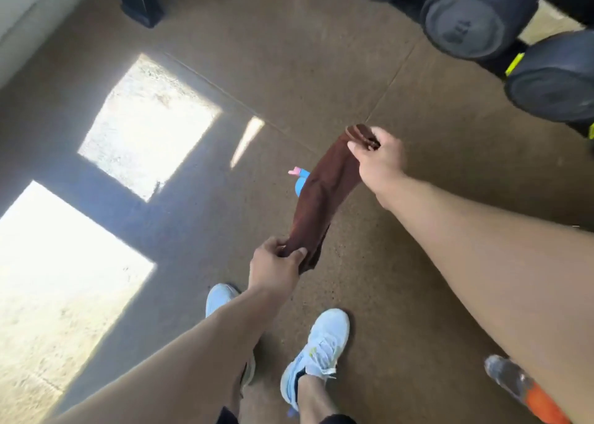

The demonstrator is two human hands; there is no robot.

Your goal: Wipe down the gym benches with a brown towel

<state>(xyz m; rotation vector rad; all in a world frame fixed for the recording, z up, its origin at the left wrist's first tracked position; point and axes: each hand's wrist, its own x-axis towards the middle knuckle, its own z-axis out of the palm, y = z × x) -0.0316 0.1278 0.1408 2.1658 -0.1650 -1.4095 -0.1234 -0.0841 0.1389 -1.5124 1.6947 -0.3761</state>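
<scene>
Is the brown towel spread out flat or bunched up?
Bunched: the brown towel hangs as a narrow strip between the left hand and right hand.

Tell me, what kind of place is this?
Most likely a gym: heavy dumbbells sit on a rack above a rubbery floor, and the person wears sports shoes.

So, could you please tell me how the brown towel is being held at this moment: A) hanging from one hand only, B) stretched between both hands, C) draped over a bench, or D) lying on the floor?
B: the left hand grips the lower end of the brown towel and the right hand pinches its upper end, so it spans between them above the floor.
</scene>
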